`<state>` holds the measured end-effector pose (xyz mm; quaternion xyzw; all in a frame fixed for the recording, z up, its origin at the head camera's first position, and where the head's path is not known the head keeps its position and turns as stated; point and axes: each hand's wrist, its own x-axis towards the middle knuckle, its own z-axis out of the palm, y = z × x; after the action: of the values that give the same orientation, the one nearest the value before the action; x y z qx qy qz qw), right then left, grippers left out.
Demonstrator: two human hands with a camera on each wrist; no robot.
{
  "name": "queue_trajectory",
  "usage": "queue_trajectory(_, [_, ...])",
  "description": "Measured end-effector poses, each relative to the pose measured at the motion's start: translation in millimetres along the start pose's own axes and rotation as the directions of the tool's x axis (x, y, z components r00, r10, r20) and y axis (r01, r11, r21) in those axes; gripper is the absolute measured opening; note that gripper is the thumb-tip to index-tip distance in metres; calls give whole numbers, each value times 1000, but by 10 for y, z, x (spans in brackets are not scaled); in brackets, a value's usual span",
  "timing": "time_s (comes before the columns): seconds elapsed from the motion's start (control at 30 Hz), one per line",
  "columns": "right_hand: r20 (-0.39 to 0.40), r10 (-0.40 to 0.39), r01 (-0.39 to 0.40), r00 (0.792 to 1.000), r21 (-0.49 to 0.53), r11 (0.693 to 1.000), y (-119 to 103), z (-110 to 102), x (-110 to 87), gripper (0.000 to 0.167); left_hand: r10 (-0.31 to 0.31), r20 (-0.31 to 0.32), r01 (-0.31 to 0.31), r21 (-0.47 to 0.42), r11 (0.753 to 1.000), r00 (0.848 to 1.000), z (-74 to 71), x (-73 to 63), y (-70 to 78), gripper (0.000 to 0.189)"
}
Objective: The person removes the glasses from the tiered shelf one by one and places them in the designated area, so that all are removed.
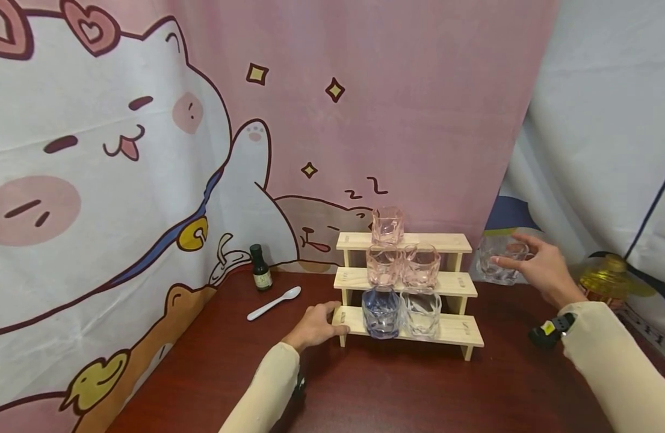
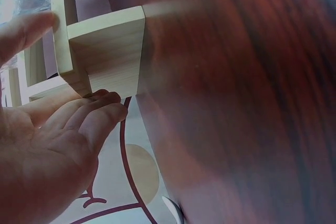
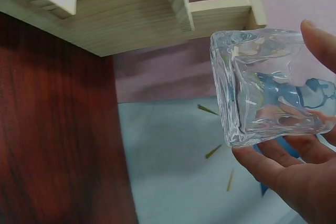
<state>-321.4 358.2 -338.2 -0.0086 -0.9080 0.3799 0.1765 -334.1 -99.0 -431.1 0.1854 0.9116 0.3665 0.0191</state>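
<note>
My right hand (image 1: 549, 270) grips a clear drinking glass (image 1: 499, 261) beside the right end of a three-tier wooden display stand (image 1: 446, 281). In the right wrist view, the thumb lies on one side of the clear glass (image 3: 273, 87) and the fingers on the other. My left hand (image 1: 314, 325) holds the left end of the lowest tier, thumb at its front edge and fingers behind. A blue glass (image 1: 381, 314) and another clear glass (image 1: 421, 314) stand on that tier. Two pink glasses (image 1: 384, 266) occupy the middle tier, and one pink glass (image 1: 387, 226) the top tier.
Left of the stand lie a white spoon (image 1: 274, 303) and a small dark bottle (image 1: 260, 269), which stands upright near the curtain. A yellow bottle (image 1: 608, 279) is partly hidden behind my right forearm. A printed curtain (image 1: 429, 120) hangs behind the dark red table (image 1: 397, 391).
</note>
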Motion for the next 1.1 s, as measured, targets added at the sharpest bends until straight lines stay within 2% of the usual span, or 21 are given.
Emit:
queue_trajectory(0.37, [24, 45, -46, 999, 71, 996, 217, 191, -54, 93, 7, 6, -7, -3, 1000, 1000, 6, 4, 3, 68])
queue_trajectory(0.57, [24, 58, -59, 998, 80, 995, 321, 293, -79, 93, 8, 8, -8, -5, 1000, 1000, -7, 8, 3, 68])
queue_trajectory(0.8, [54, 97, -102, 994, 103, 989, 452, 397, -102, 96, 11, 7, -11, 1, 1000, 1000, -21, 8, 8, 69])
queue_trajectory(1.1, [86, 111, -119, 990, 99, 988, 607, 550, -157, 97, 6, 9, -6, -6, 1000, 1000, -3, -3, -1, 66])
